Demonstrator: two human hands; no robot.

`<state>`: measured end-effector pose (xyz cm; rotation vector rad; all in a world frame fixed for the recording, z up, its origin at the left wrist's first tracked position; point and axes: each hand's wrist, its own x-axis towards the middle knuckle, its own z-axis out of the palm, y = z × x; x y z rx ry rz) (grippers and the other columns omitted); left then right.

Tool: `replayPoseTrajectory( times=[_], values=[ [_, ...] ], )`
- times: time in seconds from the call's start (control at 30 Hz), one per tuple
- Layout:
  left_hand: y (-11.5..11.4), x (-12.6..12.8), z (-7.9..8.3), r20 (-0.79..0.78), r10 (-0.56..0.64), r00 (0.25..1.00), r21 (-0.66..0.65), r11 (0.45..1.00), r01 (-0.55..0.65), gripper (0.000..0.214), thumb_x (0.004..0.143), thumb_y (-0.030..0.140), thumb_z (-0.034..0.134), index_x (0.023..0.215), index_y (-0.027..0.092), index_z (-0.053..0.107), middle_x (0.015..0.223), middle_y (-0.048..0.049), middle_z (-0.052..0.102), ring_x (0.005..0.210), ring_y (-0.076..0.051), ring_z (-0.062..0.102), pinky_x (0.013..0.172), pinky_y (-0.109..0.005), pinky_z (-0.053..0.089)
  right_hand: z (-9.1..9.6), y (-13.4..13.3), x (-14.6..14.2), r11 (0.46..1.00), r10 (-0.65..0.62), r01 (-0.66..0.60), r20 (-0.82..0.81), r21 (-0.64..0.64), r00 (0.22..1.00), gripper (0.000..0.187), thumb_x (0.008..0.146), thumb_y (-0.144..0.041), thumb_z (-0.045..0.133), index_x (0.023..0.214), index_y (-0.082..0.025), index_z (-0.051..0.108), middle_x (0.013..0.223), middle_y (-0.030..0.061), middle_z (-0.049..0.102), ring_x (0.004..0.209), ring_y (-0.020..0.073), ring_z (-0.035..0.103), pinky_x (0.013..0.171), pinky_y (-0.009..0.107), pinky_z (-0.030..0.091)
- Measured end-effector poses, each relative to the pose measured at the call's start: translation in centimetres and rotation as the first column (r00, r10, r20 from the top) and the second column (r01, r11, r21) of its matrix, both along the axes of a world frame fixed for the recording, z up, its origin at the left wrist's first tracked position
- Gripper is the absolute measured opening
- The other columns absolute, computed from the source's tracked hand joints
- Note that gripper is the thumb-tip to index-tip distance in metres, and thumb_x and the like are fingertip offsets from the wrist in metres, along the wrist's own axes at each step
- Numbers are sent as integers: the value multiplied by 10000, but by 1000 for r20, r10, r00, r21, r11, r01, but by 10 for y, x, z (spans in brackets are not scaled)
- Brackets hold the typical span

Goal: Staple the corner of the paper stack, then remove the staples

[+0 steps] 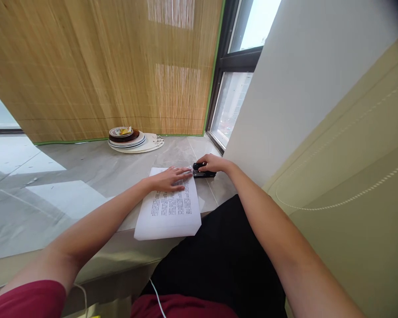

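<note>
Bamboo blind [119, 66] hangs behind stacked plates [127, 143], beyond paper [168, 212].

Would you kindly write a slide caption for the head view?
Left hand resting on printed paper, right hand holding a black stapler at its edge.

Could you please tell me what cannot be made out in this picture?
Head view: the print on the paper is too small to read, and the left hand covers part of it.
Head view: the right hand hides part of the stapler.
Head view: the upper plates hide much of the oval plate.
Head view: the bottom edge cuts off the white cord.
</note>
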<state>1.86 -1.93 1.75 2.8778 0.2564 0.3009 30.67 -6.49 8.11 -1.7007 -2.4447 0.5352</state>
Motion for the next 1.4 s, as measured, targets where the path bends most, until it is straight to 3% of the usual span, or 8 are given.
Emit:
replayPoseTrajectory(
  times=[0.1, 0.23, 0.4, 0.63, 0.9, 1.1, 1.4],
  values=[
    [-3, 1, 0, -36, -18, 999, -3, 1000, 17, 582, 1043, 584, 539, 1604, 442, 476, 1743, -41, 345, 1555, -360, 403, 1229, -491, 302, -4, 2, -1, 1000, -8, 7, -42, -6, 999, 381, 883, -300, 698, 1237, -212, 810, 1080, 53, 810, 924, 204, 691, 792, 261, 468],
    [-5, 3, -2, -69, 48, 996, 42, 998, -46, 585, 1029, 608, 537, 1591, 449, 495, 1749, -72, 325, 1536, -418, 405, 1196, -558, 292, -4, 2, -5, 998, 56, -58, -95, -24, 994, 415, 913, -311, 681, 1307, -231, 784, 1162, 43, 808, 984, 208, 699, 843, 259, 483],
    [-5, 3, -3, -45, 66, 997, 10, 998, -65, 589, 1000, 618, 585, 1565, 461, 528, 1750, -62, 324, 1528, -433, 404, 1205, -588, 280, -2, 2, -8, 998, 60, -60, -53, -6, 997, 357, 903, -258, 689, 1237, -251, 815, 1098, 32, 821, 959, 211, 702, 838, 261, 480],
    [-7, 3, -1, -69, 53, 996, -20, 998, -55, 586, 1008, 595, 602, 1575, 488, 502, 1786, -31, 202, 1614, -481, 224, 1246, -724, 187, -3, 3, -11, 1000, 8, -7, -19, 20, 1000, 368, 910, -232, 694, 1260, -253, 806, 1185, 39, 810, 1052, 225, 710, 911, 271, 484],
    [-5, 2, -4, -76, 90, 993, -60, 994, -95, 606, 975, 635, 635, 1552, 477, 540, 1782, -40, 222, 1602, -494, 251, 1242, -731, 207, 4, -4, -6, 999, 29, -31, -42, -42, 999, 408, 902, -254, 675, 1293, -258, 793, 1152, 24, 813, 1000, 209, 702, 853, 255, 483],
    [-7, 4, -4, -111, 81, 990, -32, 996, -85, 631, 1013, 622, 558, 1615, 465, 448, 1796, -36, 178, 1622, -505, 161, 1232, -762, 142, 3, -7, -12, 994, 106, -107, -68, -15, 992, 371, 908, -283, 669, 1248, -241, 812, 1078, 36, 817, 904, 200, 689, 814, 265, 474],
    [-5, 4, -8, -106, 62, 992, -53, 996, -67, 606, 1021, 623, 545, 1599, 459, 475, 1778, -33, 254, 1624, -481, 186, 1250, -729, 166, -5, -2, -21, 991, 134, -133, -57, 16, 989, 363, 936, -262, 665, 1274, -259, 797, 1206, 55, 802, 1063, 236, 704, 920, 287, 479]
  ],
)
